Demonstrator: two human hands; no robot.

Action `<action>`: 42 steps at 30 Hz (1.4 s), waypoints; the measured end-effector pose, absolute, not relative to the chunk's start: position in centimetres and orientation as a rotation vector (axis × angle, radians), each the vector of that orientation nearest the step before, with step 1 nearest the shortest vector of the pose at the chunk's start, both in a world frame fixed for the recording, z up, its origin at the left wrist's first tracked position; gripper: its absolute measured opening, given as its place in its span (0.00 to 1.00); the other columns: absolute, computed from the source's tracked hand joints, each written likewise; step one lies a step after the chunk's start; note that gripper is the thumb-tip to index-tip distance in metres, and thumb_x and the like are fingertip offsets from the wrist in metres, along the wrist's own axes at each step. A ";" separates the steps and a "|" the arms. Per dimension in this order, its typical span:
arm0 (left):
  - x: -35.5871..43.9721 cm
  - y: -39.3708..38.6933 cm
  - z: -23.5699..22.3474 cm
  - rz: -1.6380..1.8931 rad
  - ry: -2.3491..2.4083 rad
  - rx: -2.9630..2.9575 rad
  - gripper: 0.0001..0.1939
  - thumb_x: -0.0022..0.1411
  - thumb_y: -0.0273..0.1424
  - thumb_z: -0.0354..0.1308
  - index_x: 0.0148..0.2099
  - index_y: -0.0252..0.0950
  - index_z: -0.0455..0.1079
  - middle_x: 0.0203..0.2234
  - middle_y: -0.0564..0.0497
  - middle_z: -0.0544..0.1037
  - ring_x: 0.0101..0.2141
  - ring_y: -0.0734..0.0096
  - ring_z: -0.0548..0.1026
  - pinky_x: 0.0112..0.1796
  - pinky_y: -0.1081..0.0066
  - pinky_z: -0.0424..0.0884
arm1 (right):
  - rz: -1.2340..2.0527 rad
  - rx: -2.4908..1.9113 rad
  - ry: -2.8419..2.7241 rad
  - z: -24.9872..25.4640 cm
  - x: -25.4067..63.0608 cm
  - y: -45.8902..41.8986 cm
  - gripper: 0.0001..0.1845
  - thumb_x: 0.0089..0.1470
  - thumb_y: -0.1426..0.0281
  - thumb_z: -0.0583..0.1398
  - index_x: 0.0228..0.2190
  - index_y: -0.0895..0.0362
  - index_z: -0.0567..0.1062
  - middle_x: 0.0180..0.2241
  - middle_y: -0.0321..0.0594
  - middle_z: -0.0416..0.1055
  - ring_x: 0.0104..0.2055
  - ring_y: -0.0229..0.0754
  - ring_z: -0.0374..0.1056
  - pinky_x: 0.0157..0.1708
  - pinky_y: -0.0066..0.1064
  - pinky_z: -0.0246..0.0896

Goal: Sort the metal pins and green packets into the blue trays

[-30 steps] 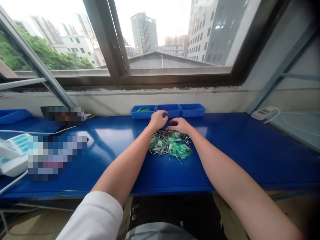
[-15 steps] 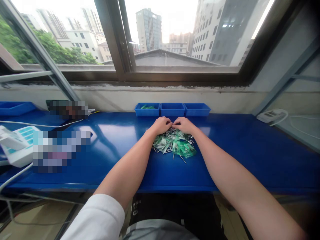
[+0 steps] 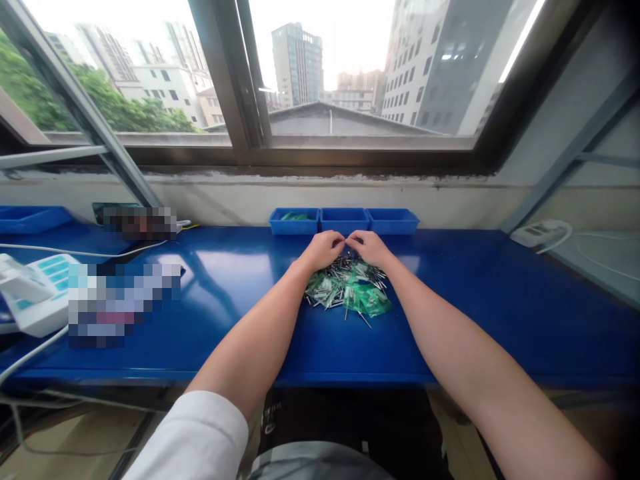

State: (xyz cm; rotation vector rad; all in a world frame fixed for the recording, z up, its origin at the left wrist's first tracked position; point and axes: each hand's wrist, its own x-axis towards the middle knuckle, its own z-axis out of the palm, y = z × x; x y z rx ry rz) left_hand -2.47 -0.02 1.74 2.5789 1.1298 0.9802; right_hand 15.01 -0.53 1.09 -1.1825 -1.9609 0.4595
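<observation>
A heap of thin metal pins (image 3: 338, 273) mixed with green plastic bags (image 3: 369, 298) and clear bags lies on the blue table. My left hand (image 3: 325, 249) is at the heap's far left edge, thumb and fingers curled together. Opposite it, my right hand (image 3: 368, 248) is closed in the same way at the far right edge. The fingertips of both hands nearly meet just above the pins. Whatever sits between the fingers is hidden or too small to make out.
Three blue bins stand in a row behind my hands: a left bin (image 3: 294, 227) with something green inside, a middle bin (image 3: 345, 229) and a right bin (image 3: 395, 229). A white device with turquoise keys (image 3: 46, 283) is at the left. A white power strip (image 3: 540, 232) lies far right.
Both hands stay over the far edge of the heap, with only a slight shift of the fingers. The heap looks the same; the camera view has tilted slightly.
</observation>
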 end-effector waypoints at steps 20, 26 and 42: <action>-2.5 -0.3 2.0 1.081 1.158 2.485 0.11 0.61 0.31 0.50 0.41 0.35 0.72 0.34 0.48 0.77 0.35 0.68 0.73 0.39 0.71 0.68 | 0.784 -1.086 -1.626 1.6 14.8 -0.8 0.16 0.39 0.59 0.65 0.26 0.60 0.75 0.24 0.41 0.75 0.27 0.40 0.69 0.29 0.31 0.65; -2.5 0.1 2.0 1.090 1.148 2.506 0.10 0.60 0.29 0.51 0.36 0.35 0.73 0.32 0.48 0.78 0.34 0.68 0.73 0.39 0.70 0.68 | 0.793 -1.101 -1.606 1.6 14.8 -0.7 0.18 0.40 0.57 0.65 0.26 0.60 0.74 0.21 0.41 0.73 0.24 0.39 0.69 0.25 0.29 0.63; -2.4 0.1 1.8 1.055 1.233 2.491 0.10 0.60 0.30 0.52 0.35 0.35 0.74 0.31 0.48 0.78 0.32 0.68 0.73 0.37 0.70 0.68 | 0.822 -1.078 -1.508 2.0 14.6 -1.0 0.20 0.36 0.56 0.67 0.24 0.60 0.73 0.21 0.41 0.73 0.22 0.37 0.66 0.24 0.29 0.62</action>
